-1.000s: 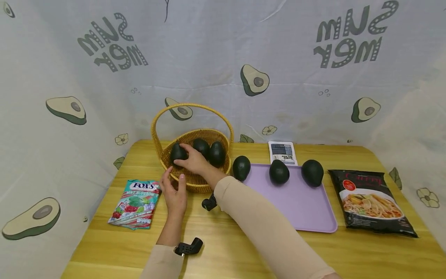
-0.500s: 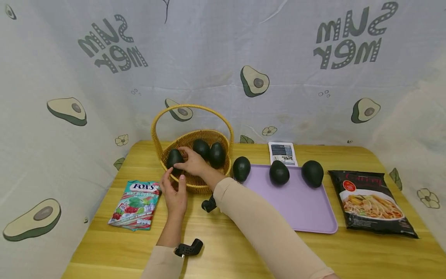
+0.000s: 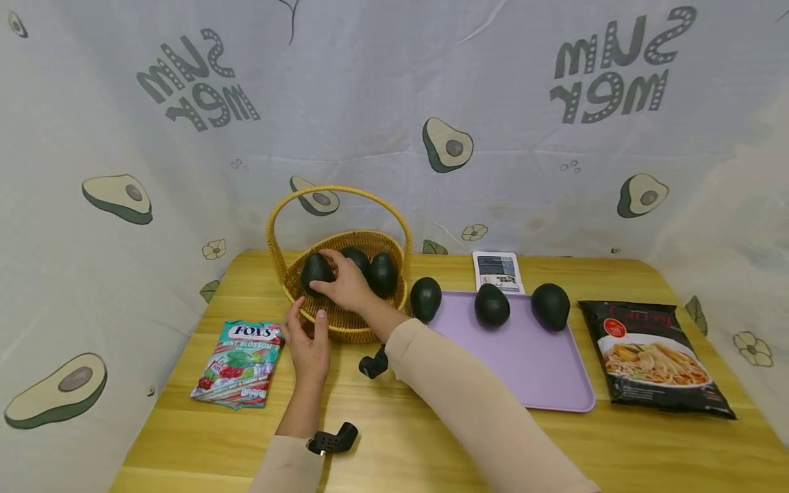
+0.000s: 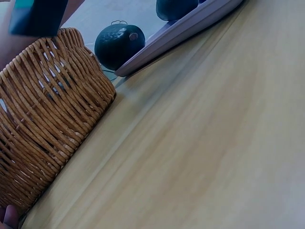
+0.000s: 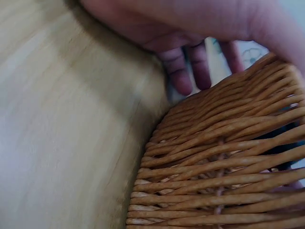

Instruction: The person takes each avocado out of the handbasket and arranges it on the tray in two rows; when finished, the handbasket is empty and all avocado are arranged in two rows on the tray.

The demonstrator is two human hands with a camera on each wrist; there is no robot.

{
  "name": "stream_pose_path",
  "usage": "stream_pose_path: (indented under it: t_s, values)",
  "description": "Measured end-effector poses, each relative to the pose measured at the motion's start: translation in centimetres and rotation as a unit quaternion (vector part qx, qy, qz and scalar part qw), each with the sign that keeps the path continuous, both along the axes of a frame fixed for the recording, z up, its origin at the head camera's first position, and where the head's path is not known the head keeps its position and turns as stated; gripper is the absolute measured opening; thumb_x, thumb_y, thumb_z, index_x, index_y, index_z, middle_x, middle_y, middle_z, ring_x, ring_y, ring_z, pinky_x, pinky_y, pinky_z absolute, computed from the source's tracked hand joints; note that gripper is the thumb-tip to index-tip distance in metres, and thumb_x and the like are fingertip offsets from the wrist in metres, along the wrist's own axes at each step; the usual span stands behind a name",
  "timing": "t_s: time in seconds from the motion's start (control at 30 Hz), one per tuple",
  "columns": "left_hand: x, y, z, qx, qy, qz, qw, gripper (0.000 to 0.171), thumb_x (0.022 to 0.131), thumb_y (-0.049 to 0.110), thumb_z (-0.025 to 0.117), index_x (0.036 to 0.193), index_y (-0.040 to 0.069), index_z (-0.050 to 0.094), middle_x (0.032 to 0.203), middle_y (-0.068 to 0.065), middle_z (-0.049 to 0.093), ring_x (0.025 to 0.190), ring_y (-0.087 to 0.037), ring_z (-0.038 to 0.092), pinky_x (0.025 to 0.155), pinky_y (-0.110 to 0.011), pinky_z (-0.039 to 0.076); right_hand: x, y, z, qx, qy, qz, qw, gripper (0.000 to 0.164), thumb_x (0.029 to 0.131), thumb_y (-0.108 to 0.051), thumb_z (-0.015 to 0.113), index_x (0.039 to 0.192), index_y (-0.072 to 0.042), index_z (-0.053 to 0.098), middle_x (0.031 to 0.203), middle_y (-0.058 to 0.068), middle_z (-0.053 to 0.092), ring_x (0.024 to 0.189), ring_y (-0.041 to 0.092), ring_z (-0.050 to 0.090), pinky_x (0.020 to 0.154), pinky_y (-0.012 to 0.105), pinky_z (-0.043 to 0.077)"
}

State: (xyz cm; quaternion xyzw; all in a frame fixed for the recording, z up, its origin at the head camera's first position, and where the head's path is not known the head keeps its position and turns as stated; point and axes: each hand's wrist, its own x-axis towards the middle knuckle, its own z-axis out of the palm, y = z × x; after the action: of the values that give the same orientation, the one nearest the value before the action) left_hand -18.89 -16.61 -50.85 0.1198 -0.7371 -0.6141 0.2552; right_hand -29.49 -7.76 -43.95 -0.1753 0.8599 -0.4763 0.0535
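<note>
My right hand [image 3: 346, 281] holds a dark green avocado [image 3: 316, 272] at the left end of the yellow wicker basket [image 3: 351, 334], thumb on its near side and fingers on the far side. Two more avocados, one partly behind the right hand, lie farther right in the basket. At the front-left corner my left hand [image 3: 310, 352] grips the basket's rim with thumb and index finger. From the right wrist, its other fingers [image 5: 198, 67] hang along the outside of the woven wall [image 5: 224, 162]. The left wrist view has the basket's side [image 4: 52, 114].
Right of the basket is a lilac tray [image 3: 548, 376], with three avocados along its back and left edges. A white pouch [image 3: 498, 270] lies behind it. A black noodle packet [image 3: 659, 359] is at the right, a mint candy bag [image 3: 239, 366] at the left.
The right hand and its avocado dipped toward the near left rim half a second ago, then moved back up and slightly right. The left hand stays at the rim.
</note>
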Motion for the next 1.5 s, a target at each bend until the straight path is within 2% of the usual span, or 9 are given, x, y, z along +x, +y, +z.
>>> stream_pose_path:
  t_s: [0.27, 0.5, 0.7, 0.93, 1.2, 1.5]
  values:
    - [0.1, -0.1, 0.0, -0.001, -0.005, -0.003, 1.0, 0.05, 0.105, 0.028, 0.058, 0.151, 0.013, 0.042, 0.15, -0.014, 0.028, 0.109, -0.022, 0.047, 0.085, -0.023, 0.039, 1.2, 1.2, 1.5, -0.081, -0.015, -0.012, 0.997, 0.072, 0.093, -0.029, 0.077, 0.155, -0.025, 0.041, 0.144, 0.015, 0.053, 0.126, 0.036, 0.061, 0.096, 0.046, 0.056]
    - [0.2, -0.2, 0.0, 0.006, -0.008, -0.006, 0.9999, 0.05, 0.106, 0.028, 0.056, 0.151, 0.013, 0.04, 0.151, -0.012, 0.027, 0.117, -0.029, 0.048, 0.089, -0.024, 0.039, 2.8, 3.3, 2.9, -0.119, -0.032, -0.02, 0.992, 0.073, 0.092, -0.033, 0.076, 0.155, -0.03, 0.04, 0.146, 0.011, 0.055, 0.126, 0.032, 0.061, 0.095, 0.049, 0.056]
    - [0.2, -0.2, 0.1, 0.0, -0.001, -0.009, 1.0, 0.051, 0.106, 0.028, 0.057, 0.151, 0.012, 0.04, 0.151, -0.014, 0.027, 0.114, -0.025, 0.048, 0.088, -0.024, 0.039, 4.3, 5.4, 3.8, -0.115, -0.011, -0.021, 0.993, 0.072, 0.091, -0.034, 0.078, 0.154, -0.032, 0.043, 0.144, 0.009, 0.056, 0.123, 0.031, 0.062, 0.096, 0.05, 0.055]
    - [0.3, -0.2, 0.2, 0.003, -0.002, -0.011, 0.9999, 0.051, 0.105, 0.03, 0.057, 0.151, 0.015, 0.041, 0.15, -0.013, 0.027, 0.115, -0.026, 0.048, 0.088, -0.024, 0.039, 6.1, 7.9, 4.2, -0.118, -0.013, -0.025, 0.993, 0.07, 0.093, -0.033, 0.076, 0.154, -0.033, 0.043, 0.145, 0.009, 0.055, 0.125, 0.033, 0.061, 0.096, 0.052, 0.055]
    - [0.3, 0.0, 0.2, 0.009, 0.001, -0.011, 0.9999, 0.051, 0.105, 0.03, 0.057, 0.151, 0.015, 0.042, 0.149, -0.013, 0.028, 0.111, -0.022, 0.047, 0.086, -0.022, 0.039, 7.8, 11.4, 3.9, -0.123, -0.036, -0.031, 0.991, 0.069, 0.094, -0.032, 0.075, 0.154, -0.033, 0.042, 0.146, 0.011, 0.053, 0.127, 0.033, 0.06, 0.096, 0.05, 0.055]
    - [0.2, 0.0, 0.1, 0.012, 0.005, -0.016, 0.9998, 0.051, 0.105, 0.031, 0.057, 0.151, 0.013, 0.041, 0.15, -0.013, 0.027, 0.11, -0.02, 0.045, 0.086, -0.023, 0.039, 8.9, 15.2, 3.2, -0.083, -0.036, -0.048, 0.995, 0.07, 0.092, -0.034, 0.077, 0.154, -0.03, 0.043, 0.146, 0.01, 0.055, 0.121, 0.032, 0.061, 0.089, 0.046, 0.056]
